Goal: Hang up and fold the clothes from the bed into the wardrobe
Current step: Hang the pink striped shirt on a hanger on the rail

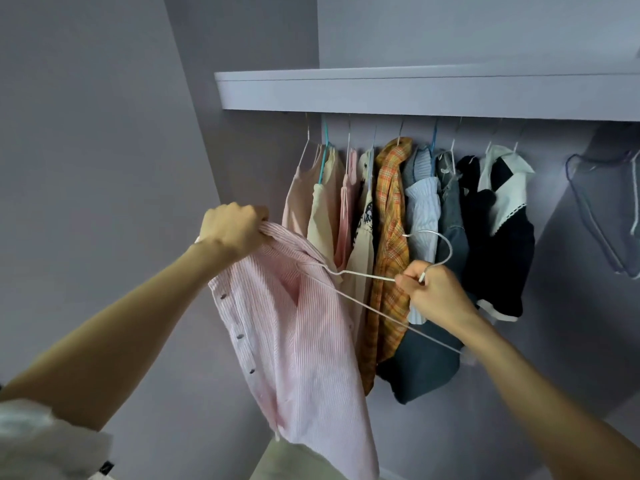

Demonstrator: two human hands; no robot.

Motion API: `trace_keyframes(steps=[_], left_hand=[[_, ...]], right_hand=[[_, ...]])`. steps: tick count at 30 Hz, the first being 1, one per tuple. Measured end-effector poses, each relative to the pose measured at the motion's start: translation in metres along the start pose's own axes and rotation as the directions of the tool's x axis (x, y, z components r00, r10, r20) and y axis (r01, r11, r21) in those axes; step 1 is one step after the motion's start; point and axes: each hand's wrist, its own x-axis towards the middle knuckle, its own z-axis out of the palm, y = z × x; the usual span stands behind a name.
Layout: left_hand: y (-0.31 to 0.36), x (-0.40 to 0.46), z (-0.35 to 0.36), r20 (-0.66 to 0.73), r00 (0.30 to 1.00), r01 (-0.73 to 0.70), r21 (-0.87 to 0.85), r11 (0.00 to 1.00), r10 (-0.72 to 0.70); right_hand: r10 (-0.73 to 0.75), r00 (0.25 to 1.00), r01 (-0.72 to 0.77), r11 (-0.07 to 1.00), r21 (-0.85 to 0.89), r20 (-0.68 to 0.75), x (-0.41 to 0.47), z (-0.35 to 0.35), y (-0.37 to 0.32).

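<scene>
Head view. The left hand (235, 228) has its grip pressed together on the shoulder of the pink striped shirt (298, 327), bunching the fabric. The right hand (433, 292) pinches the neck of the white wire hanger (363, 275), just below its hook. One hanger arm sits inside the shirt's collar opening; the other runs bare, down and right past the right wrist. The hanger's long axis lies tilted, low on the right. The hook points up and right toward the rail under the wardrobe shelf (415, 95). The shirt hangs below the left hand, in front of the hung clothes (391, 216), with the left hand nearer the unseated shoulder.
</scene>
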Motion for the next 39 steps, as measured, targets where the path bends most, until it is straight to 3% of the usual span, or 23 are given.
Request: trace_keyframes(steps=[4, 7, 13, 15, 17, 19, 22, 24, 26, 29, 32, 36, 39], left_hand=[[0.018, 0.001, 0.003, -0.060, 0.996, -0.057, 0.032, 0.998, 0.059], [0.031, -0.003, 0.009, -0.153, 0.987, -0.050, -0.027, 0.998, 0.045], [0.024, -0.004, 0.001, -0.204, 0.979, 0.012, -0.028, 1.000, -0.018], [0.025, -0.007, -0.006, -0.205, 0.977, 0.035, -0.115, 0.993, -0.058], [0.040, -0.011, -0.013, -0.212, 0.975, 0.021, -0.222, 0.975, -0.070], [0.056, -0.015, -0.020, -0.254, 0.965, -0.022, -0.305, 0.952, -0.059], [0.050, -0.021, -0.029, -0.299, 0.951, -0.014, -0.282, 0.959, -0.074], [0.033, -0.027, -0.029, -0.224, 0.973, 0.020, -0.163, 0.986, -0.056], [0.024, -0.033, -0.025, -0.106, 0.994, 0.021, -0.025, 0.999, -0.024], [0.030, -0.039, -0.024, -0.126, 0.991, -0.041, -0.032, 0.999, 0.036], [0.043, -0.034, -0.021, -0.294, 0.923, -0.243, 0.059, 0.968, 0.249], [0.040, -0.024, -0.011, -0.071, 0.963, -0.260, -0.011, 0.966, 0.258], [0.036, -0.018, -0.001, -0.048, 0.976, -0.218, -0.123, 0.968, 0.213]], right_hand=[[-0.016, 0.974, 0.002, 0.998, 0.061, 0.228, 0.000, 0.006, -0.008], [-0.034, 0.958, 0.007, 0.995, 0.095, 0.284, 0.002, 0.018, -0.015], [0.022, 0.872, -0.191, 0.935, 0.298, 0.489, 0.010, 0.001, -0.018], [0.023, 0.863, -0.188, 0.941, 0.280, 0.505, 0.015, 0.002, -0.021], [0.034, 0.860, -0.124, 0.982, 0.143, 0.510, 0.019, 0.015, -0.029], [0.028, 0.887, -0.042, 0.999, 0.020, 0.461, 0.020, 0.034, -0.035], [0.015, 0.979, -0.052, 0.983, 0.177, 0.205, 0.024, 0.046, -0.028], [0.040, 0.999, -0.039, 0.949, 0.313, 0.004, 0.030, 0.038, -0.023], [0.013, 0.996, 0.016, 0.950, 0.313, -0.091, 0.036, 0.031, -0.023], [-0.091, 0.993, 0.113, 0.934, 0.337, -0.081, 0.035, 0.029, -0.038], [-0.223, 0.971, 0.239, 0.897, 0.373, -0.086, 0.029, 0.031, -0.056], [-0.275, 0.954, 0.298, 0.903, 0.309, -0.116, 0.029, 0.026, -0.063], [-0.296, 0.943, 0.325, 0.915, 0.238, -0.149, 0.028, 0.017, -0.065]])
